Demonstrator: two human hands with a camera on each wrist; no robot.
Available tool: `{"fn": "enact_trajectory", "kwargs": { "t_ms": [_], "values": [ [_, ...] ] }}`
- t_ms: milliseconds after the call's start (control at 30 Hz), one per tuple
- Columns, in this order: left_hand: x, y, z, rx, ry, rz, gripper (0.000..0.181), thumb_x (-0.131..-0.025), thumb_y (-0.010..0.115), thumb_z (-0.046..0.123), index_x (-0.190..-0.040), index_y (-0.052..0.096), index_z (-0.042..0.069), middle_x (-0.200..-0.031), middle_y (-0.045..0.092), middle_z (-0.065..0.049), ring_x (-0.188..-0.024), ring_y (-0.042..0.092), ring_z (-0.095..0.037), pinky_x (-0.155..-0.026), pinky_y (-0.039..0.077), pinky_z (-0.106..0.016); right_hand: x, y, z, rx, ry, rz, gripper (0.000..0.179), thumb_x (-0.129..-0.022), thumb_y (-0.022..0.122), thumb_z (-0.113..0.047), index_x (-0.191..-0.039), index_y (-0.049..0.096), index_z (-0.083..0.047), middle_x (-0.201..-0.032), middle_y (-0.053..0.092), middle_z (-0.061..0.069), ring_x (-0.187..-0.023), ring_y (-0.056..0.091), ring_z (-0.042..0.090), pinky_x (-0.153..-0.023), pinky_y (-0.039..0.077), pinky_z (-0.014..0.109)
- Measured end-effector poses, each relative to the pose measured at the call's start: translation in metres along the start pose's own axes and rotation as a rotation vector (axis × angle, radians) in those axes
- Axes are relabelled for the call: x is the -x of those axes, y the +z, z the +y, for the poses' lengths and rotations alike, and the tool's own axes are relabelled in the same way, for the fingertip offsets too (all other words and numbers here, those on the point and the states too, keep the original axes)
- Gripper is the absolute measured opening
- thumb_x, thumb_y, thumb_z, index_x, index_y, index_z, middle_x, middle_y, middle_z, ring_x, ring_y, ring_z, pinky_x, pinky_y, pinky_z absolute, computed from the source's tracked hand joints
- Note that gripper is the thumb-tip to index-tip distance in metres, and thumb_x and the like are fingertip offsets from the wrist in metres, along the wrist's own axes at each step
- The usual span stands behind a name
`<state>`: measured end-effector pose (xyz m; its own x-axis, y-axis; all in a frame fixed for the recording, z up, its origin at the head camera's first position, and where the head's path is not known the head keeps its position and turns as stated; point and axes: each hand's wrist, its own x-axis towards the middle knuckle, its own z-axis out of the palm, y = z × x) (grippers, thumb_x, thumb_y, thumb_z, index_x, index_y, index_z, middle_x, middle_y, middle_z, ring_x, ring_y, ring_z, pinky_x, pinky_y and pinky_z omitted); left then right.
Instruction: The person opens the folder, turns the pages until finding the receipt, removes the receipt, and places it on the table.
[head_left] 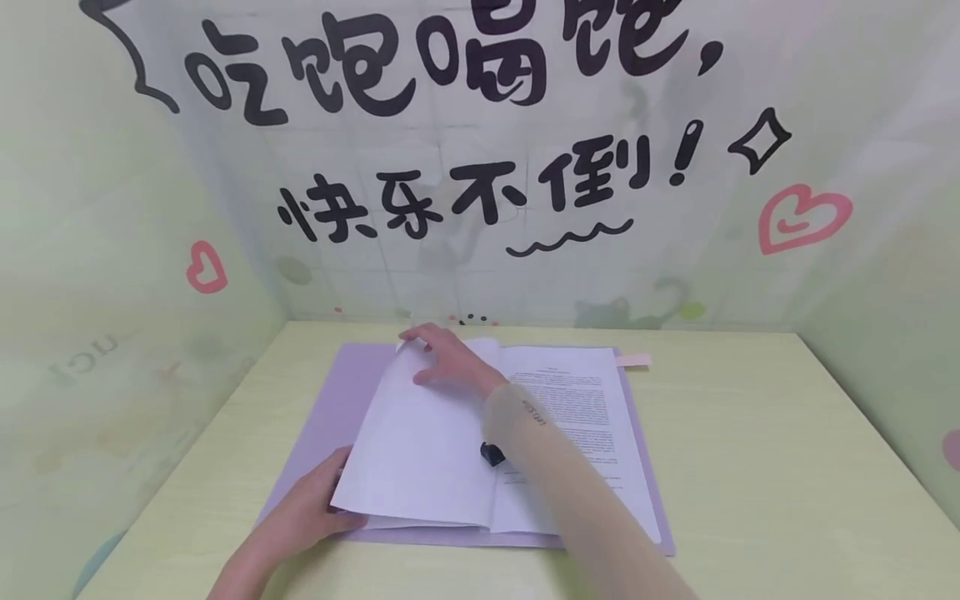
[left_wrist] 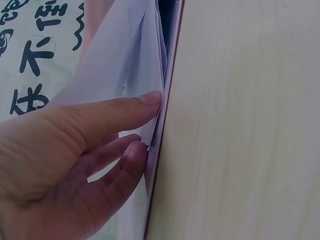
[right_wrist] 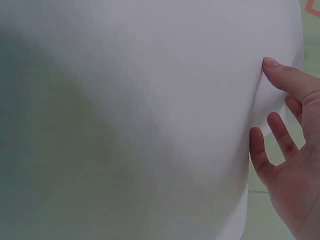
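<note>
A lilac folder point(head_left: 352, 392) lies spread on the table with white paper in it. Its right-hand sheet point(head_left: 558, 392) carries printed text, partly covered by the right forearm. A blank white page point(head_left: 420, 442) is lifted over the left half. At its upper left corner is my right hand point(head_left: 450, 354); in the right wrist view the thumb point(right_wrist: 280, 72) and fingers pinch the page's edge. My left hand point(head_left: 311, 500) is at the lower left corner, with the thumb point(left_wrist: 127, 112) over several sheet edges point(left_wrist: 152, 65) and the fingertips curled beneath them.
The pale wooden table point(head_left: 757, 450) extends on both sides of the folder. A pink tab point(head_left: 633, 360) sticks out at the folder's upper right. Behind the table hangs a white printed curtain point(head_left: 450, 283) with large black characters. A small black object point(head_left: 492, 454) shows beside the right sleeve.
</note>
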<state>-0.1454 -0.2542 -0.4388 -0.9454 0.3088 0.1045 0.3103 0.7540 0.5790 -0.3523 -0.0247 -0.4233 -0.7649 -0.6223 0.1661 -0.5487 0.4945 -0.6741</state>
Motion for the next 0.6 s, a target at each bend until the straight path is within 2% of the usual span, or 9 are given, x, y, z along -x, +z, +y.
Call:
{"fn": "enact_trajectory", "kwargs": {
  "t_ms": [167,300,433,600],
  "values": [
    [-0.002,-0.001,0.001,0.054,-0.027,-0.05,0.106,-0.067,0.089,0.014,-0.152,0.026,0.006,-0.129,0.062,-0.014,-0.108,0.066,-0.026,-0.094,0.054,-0.035,0.003,0.007,0.004,0.011,0.032,-0.017,0.07,-0.086,0.075,-0.013,-0.148,0.043,-0.022,-0.152,0.044,-0.002,-0.125,0.052,0.018,-0.106,0.044,0.03],
    [-0.003,-0.001,0.003,0.057,-0.06,-0.064,0.116,-0.067,0.089,0.009,-0.157,0.015,0.013,-0.13,0.06,-0.017,-0.11,0.065,-0.027,-0.095,0.053,-0.037,0.005,0.008,0.001,0.023,0.036,-0.035,0.07,-0.087,0.075,-0.012,-0.148,0.043,-0.021,-0.152,0.044,0.0,-0.126,0.051,0.02,-0.107,0.044,0.031],
    [-0.002,-0.002,0.002,0.031,-0.02,-0.068,0.11,-0.067,0.088,0.007,-0.156,0.023,0.014,-0.127,0.061,-0.015,-0.109,0.065,-0.025,-0.094,0.054,-0.036,0.006,0.01,0.0,0.066,0.031,-0.059,0.07,-0.087,0.075,-0.011,-0.148,0.043,-0.019,-0.152,0.045,0.003,-0.128,0.048,0.022,-0.11,0.041,0.032],
    [0.0,-0.002,-0.003,0.006,0.1,-0.061,0.086,-0.069,0.086,0.006,-0.143,0.043,0.002,-0.121,0.06,-0.014,-0.095,0.062,-0.009,-0.08,0.054,-0.024,0.007,0.013,0.0,0.16,0.03,-0.108,0.075,-0.086,0.076,-0.015,-0.151,0.039,-0.019,-0.155,0.042,0.002,-0.136,0.041,0.023,-0.117,0.035,0.034]
  ]
}}
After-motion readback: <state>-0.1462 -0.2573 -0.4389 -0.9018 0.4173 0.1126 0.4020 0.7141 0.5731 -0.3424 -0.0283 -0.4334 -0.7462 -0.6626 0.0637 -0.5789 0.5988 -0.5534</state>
